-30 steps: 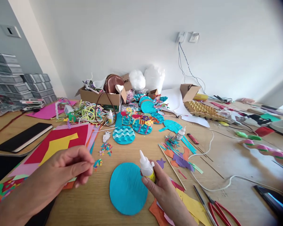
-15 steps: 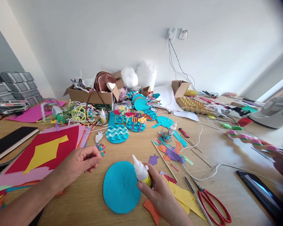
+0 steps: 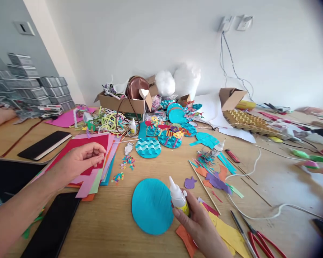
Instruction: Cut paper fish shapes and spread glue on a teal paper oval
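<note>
My right hand (image 3: 197, 218) is wrapped round a white glue bottle (image 3: 179, 197) with a pointed nozzle and yellow label, tilted up to the left. The bottle is at the right edge of a round turquoise disc (image 3: 152, 206) lying flat on the table. My left hand (image 3: 87, 157) hovers over a stack of coloured paper (image 3: 70, 147), its fingers loosely curled, thumb apart, nothing visible in them. Near it lie a small colourful fish (image 3: 118, 177), a heap of paper bits (image 3: 127, 162) and a silver-white fish cutout (image 3: 128, 148). A wavy-striped disc (image 3: 148, 147) lies farther back.
Scissors (image 3: 261, 240), yellow paper (image 3: 228, 233) and a wooden stick (image 3: 204, 188) lie to the right, with a white cable (image 3: 258, 216). A black phone (image 3: 52, 225) is at the near left. Decorated discs (image 3: 169, 138) and a cardboard box (image 3: 123, 105) stand behind. Another person's hands (image 3: 1, 116) show far left.
The view has turned left, so the table things appear farther right. My left hand has moved left, over the paper stack. My right hand still holds the glue bottle by the disc.
</note>
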`<control>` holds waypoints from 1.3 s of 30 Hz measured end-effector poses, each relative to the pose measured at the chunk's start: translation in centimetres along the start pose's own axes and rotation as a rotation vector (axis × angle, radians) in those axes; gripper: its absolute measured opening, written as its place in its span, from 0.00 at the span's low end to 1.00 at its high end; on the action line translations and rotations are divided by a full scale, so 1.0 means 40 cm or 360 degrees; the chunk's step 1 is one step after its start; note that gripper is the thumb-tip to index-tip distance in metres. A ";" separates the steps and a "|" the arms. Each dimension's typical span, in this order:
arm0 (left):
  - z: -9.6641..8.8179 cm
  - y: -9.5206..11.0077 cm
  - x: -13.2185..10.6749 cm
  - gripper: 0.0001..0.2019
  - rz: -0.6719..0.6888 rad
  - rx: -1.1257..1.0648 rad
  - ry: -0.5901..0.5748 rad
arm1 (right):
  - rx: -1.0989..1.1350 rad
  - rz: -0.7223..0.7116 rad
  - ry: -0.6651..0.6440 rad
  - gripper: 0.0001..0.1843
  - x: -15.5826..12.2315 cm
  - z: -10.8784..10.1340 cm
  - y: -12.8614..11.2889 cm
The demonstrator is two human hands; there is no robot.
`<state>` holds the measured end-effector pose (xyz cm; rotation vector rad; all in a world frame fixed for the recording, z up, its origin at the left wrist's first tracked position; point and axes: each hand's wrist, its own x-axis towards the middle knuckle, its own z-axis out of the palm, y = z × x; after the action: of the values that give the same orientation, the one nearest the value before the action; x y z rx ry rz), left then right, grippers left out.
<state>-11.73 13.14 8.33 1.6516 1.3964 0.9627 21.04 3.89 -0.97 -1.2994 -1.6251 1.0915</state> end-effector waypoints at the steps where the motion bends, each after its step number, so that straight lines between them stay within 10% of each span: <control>1: -0.012 -0.012 -0.007 0.06 -0.0054 -0.0001 0.0005 | 0.0011 -0.0002 -0.0012 0.15 0.000 0.001 0.004; 6: -0.011 -0.039 -0.016 0.06 -0.0159 -0.0040 -0.0088 | 0.0154 0.0057 0.0000 0.16 0.012 0.014 0.009; 18: 0.192 0.067 0.035 0.03 0.0334 0.0005 -0.0405 | 0.0196 0.0134 0.0135 0.14 0.066 0.092 -0.018; 31: 0.298 0.101 0.007 0.03 0.0383 0.0043 -0.0624 | -0.0117 0.0282 0.0474 0.16 0.157 0.040 0.115; 39: 0.348 0.076 0.000 0.04 0.0449 0.0108 -0.0664 | 0.0039 0.0317 0.0489 0.34 0.113 0.010 0.091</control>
<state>2.09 11.71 5.06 1.9995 0.9428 0.6705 21.01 8.66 -4.27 -1.5535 -1.2733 0.9671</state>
